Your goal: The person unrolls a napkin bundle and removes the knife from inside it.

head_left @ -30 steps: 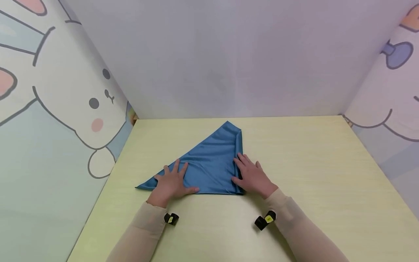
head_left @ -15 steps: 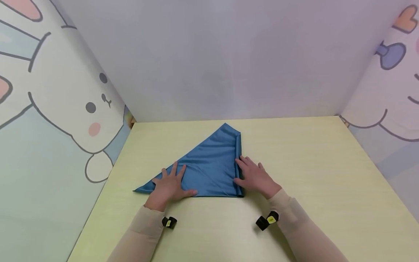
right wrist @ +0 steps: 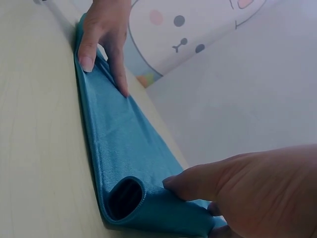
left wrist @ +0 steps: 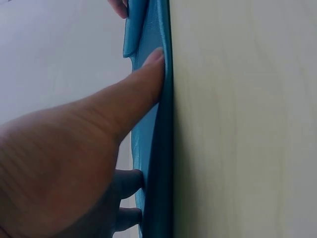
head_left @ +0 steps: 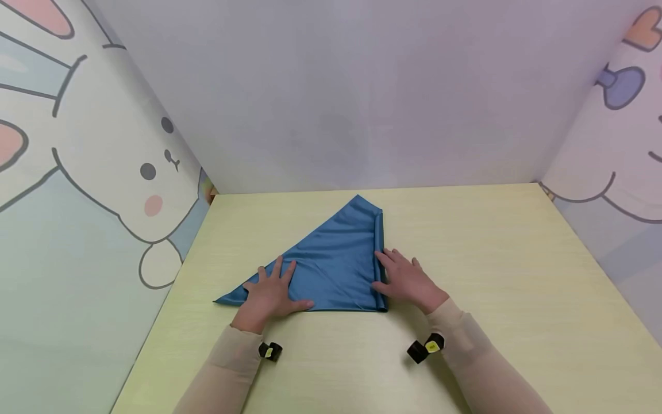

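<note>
On the pale wood-grain tabletop (head_left: 491,247), left of centre and near its middle depth: 1 blue satin-like cloth (head_left: 331,264), spread flat, glossy, lightly creased; 1 pointed corner at the left, 1 blunt peak at the far side, 1 straight near edge. Along its right edge, 1 narrow roll (head_left: 379,241), running from near to far; its near end shows a hollow opening in the right wrist view. Left hand (head_left: 269,293): palm down on the cloth's left part, fingers splayed and grasping nothing, thumb along the near edge. Right hand (head_left: 411,282): relaxed, unclenched, thumb and forefinger touching the roll. Sleeves: 2, beige, left (head_left: 227,362) and right (head_left: 481,356). Wrist devices: 2, black with yellow labels, left (head_left: 270,351) and right (head_left: 418,352). Surround: 1 plain greyish-lilac back panel (head_left: 362,103); 1 left panel printed with a cartoon rabbit (head_left: 103,144); 1 right panel bearing an orange heart (head_left: 643,30).
</note>
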Demonstrator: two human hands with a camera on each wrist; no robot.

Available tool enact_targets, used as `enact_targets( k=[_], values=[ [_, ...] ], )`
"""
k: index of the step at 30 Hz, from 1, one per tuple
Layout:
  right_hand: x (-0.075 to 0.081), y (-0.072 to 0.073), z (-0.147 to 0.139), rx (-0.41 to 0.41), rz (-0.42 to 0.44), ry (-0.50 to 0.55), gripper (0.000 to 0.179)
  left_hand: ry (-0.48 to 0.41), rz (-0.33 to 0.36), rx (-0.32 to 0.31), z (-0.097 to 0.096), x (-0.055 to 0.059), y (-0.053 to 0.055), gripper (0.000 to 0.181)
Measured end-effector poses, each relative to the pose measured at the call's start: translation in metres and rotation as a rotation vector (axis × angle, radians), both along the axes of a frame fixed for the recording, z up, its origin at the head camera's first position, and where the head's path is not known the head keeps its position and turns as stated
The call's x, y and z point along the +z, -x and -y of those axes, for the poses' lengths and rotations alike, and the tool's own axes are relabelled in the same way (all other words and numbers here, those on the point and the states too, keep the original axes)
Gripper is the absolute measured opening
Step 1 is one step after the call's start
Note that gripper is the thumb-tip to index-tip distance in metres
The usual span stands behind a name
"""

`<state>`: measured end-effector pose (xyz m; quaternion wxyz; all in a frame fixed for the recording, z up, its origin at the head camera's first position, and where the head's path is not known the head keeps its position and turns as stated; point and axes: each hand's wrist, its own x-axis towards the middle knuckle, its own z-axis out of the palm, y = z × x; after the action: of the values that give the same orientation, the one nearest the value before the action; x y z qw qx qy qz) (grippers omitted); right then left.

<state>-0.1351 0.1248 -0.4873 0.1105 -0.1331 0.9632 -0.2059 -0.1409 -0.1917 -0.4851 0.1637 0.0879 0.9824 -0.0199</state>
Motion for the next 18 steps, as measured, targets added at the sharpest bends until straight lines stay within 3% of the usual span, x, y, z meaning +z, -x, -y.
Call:
enact_targets(
  k=[5, 12, 18],
  values=[
    [0.001, -0.001, -0.003, -0.006, 0.008, 0.026, 0.076, 0.006, 0.004, 0.002, -0.001, 0.000, 0.000, 0.115],
    [0.004, -0.002, -0.006, -0.011, 0.110, 0.079, 0.063, 0.005, 0.017, 0.008, 0.000, 0.001, -0.002, 0.116],
    [0.002, 0.001, -0.012, -0.026, 0.138, 0.088, 0.062, 0.002, 0.004, -0.003, 0.000, 0.000, -0.001, 0.116]
  ],
)
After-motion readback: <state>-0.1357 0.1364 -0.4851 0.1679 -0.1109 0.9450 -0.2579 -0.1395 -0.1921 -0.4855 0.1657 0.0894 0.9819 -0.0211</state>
